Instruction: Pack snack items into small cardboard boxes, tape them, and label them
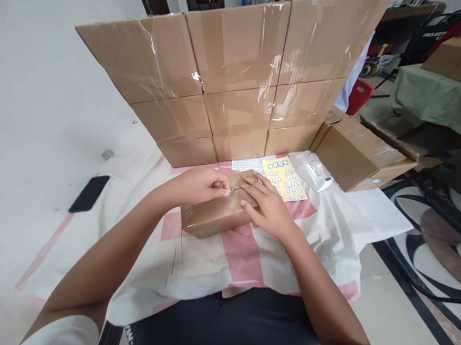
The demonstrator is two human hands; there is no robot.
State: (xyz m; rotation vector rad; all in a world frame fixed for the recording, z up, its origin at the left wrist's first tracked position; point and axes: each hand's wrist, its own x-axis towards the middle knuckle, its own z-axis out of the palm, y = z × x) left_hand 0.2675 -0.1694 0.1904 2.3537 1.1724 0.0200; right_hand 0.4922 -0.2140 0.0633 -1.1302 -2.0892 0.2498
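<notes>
A small brown cardboard box (219,214) lies on the cloth in front of me, with a glossy, tape-like sheen on its top and side. My left hand (207,185) is closed in a pinch over the box's top, near a small shiny bit by the seam. What the fingertips hold is too small to make out. Flat across the right part of the box rests my right hand (266,203), fingers stretched out and spread. Behind the box lie a yellow sheet (288,179) with small printed labels and a white sheet (251,164) with a printed grid.
A tall taped cardboard panel (238,77) stands across the back of the cloth-covered surface (191,270). A white tape dispenser (315,174) sits right of the sheets, beside an open carton (352,145). A black phone (89,194) lies at the left.
</notes>
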